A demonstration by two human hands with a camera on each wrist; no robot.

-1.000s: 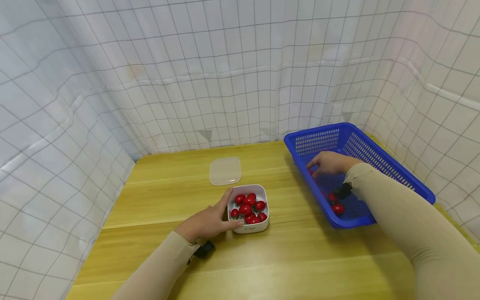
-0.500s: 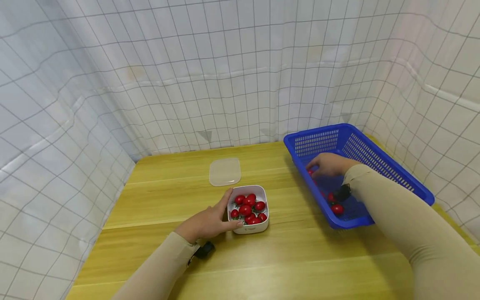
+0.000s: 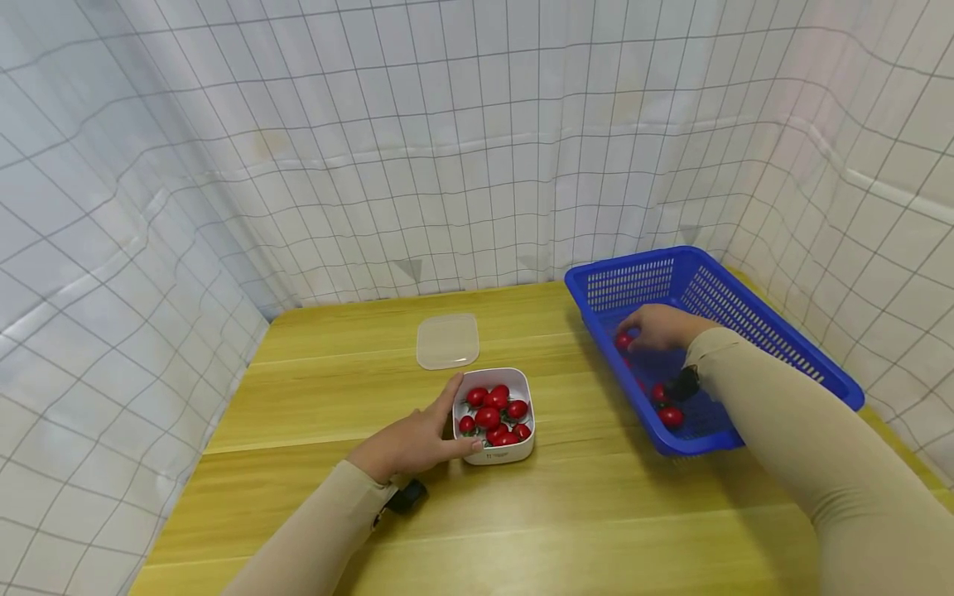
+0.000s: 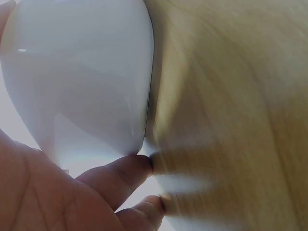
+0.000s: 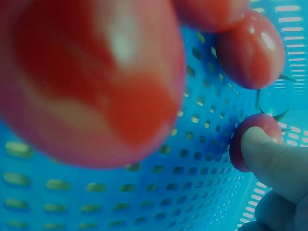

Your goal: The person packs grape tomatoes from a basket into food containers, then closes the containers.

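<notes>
In the head view, my left hand [image 3: 410, 443] grips a white square food box [image 3: 513, 453] at its left side, thumb along the front wall. Several cherry tomatoes [image 3: 488, 418] with green stems lie inside it. The left wrist view shows fingertips against the box's smooth wall [image 4: 91, 82], low over the wood. My right hand [image 3: 659, 325] reaches into a blue plastic basket [image 3: 701, 445] and pinches a cherry tomato [image 3: 623, 340]. Up close in the right wrist view, the thumb presses on that tomato [image 5: 236, 149]; other tomatoes [image 5: 252, 50] lie nearby, one large and blurred in front.
A translucent square lid [image 3: 448, 341] lies flat behind the box on the wooden table [image 3: 566, 521]. More tomatoes [image 3: 670, 416] sit in the basket's near end, beneath the right wrist. White grid-patterned curtains [image 3: 447, 165] enclose the back and both sides.
My right hand has shifted slightly to the right inside the basket, and the pinched cherry tomato has come along and shows more. The left hand and the box have stayed put.
</notes>
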